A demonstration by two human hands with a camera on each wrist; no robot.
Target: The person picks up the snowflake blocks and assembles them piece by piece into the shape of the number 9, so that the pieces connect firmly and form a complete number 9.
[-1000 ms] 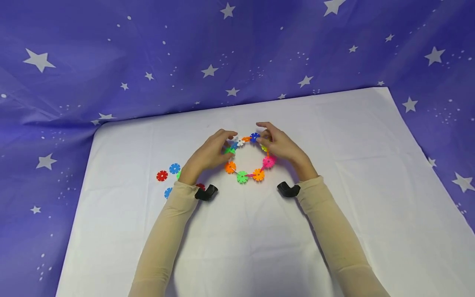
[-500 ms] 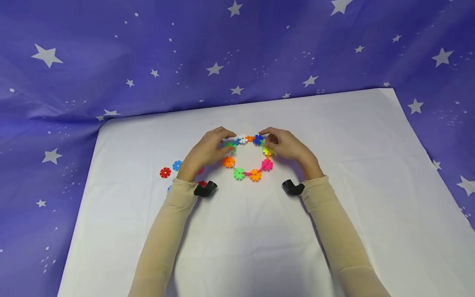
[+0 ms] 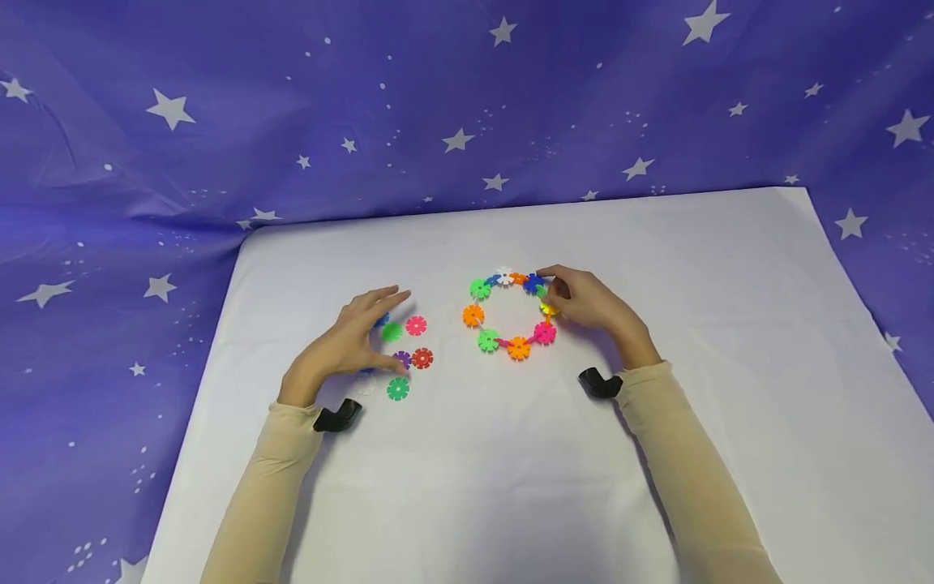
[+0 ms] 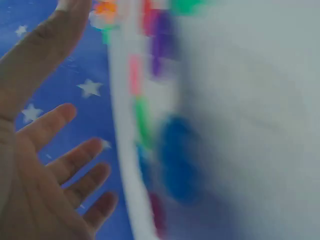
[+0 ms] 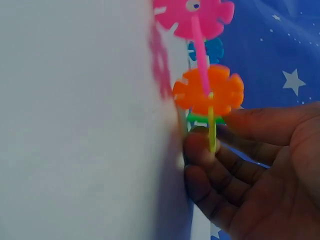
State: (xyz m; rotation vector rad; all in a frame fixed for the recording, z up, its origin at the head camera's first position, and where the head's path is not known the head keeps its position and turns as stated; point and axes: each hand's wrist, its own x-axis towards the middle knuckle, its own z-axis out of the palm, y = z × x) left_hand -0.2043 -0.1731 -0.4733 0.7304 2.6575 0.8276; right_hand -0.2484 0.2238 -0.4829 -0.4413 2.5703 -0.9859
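A gap runs between the discs (image 3: 392, 331) and ring (image 3: 515, 350); the left hand (image 3: 347, 339) bars the discs' left, the right hand (image 3: 593, 303) the ring's right.

1. Head view: no lettering, number or brand is readable on the star-printed backdrop (image 3: 569, 97) across the top or the linked notched discs (image 3: 519, 350) near the centre.
2. Left wrist view: nothing legible; blurred.
3. Right wrist view: nothing legible.
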